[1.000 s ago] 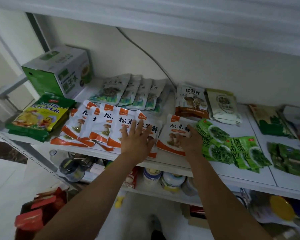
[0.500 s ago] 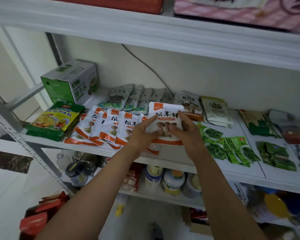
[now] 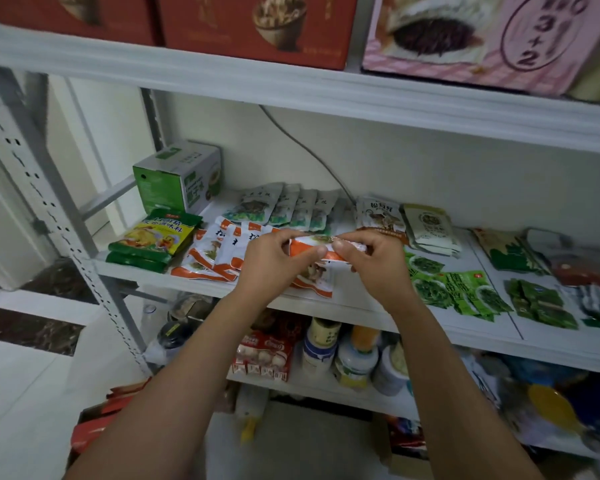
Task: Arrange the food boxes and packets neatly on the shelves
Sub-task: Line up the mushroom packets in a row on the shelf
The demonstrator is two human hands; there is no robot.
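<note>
My left hand point(image 3: 274, 259) and my right hand point(image 3: 374, 263) together pinch a white-and-orange mushroom packet point(image 3: 317, 245), held nearly edge-on above the front of the white middle shelf point(image 3: 361, 308). Another packet of the same kind point(image 3: 314, 280) lies under it. To the left lies an overlapping row of matching orange-and-white packets point(image 3: 219, 252). Behind them a row of grey-green packets point(image 3: 291, 209) is fanned out. Bright green packets point(image 3: 461, 289) lie to the right of my right hand.
A green-and-white box point(image 3: 177, 174) stands at the shelf's back left, with yellow-green seasoning packets point(image 3: 153, 239) in front. Red boxes point(image 3: 250, 26) and a pink box point(image 3: 482, 39) fill the top shelf. Jars and bottles point(image 3: 347, 358) crowd the lower shelf. A perforated upright point(image 3: 63, 220) is at left.
Both hands picked one orange-and-white packet up off the shelf, raised it and tipped it from face-on to nearly edge-on. The camera tilted upward, revealing the top shelf.
</note>
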